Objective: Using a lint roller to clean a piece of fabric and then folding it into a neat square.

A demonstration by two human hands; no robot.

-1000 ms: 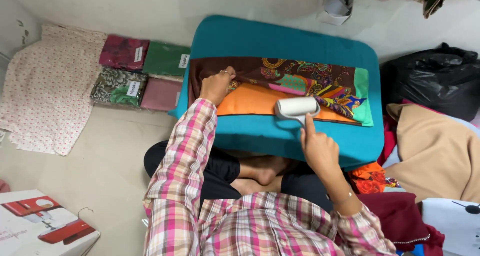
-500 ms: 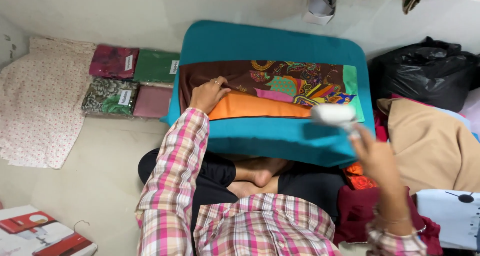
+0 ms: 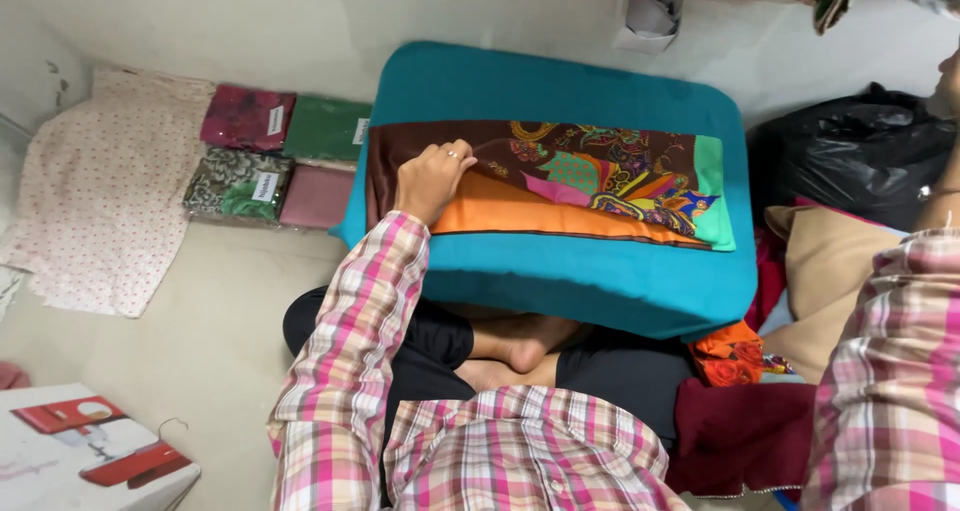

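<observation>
My left hand rests palm down, fingers apart, on the left end of a folded cloth. The cloth is brown, orange and green with bright patterns, and it lies flat on a teal padded board over my crossed legs. My right arm, in a pink plaid sleeve, is raised along the right edge of the view. Only a sliver of my right hand shows at the frame's edge, and whatever it holds is hidden.
Several wrapped fabric packs and a pale dotted cloth lie on the floor to the left. A black bag, tan cloth and dark red cloth are piled at right. A white box sits at bottom left.
My right hand lifted a white object off the cloth and swung it right and up, out of view. My left hand stayed on the cloth.
</observation>
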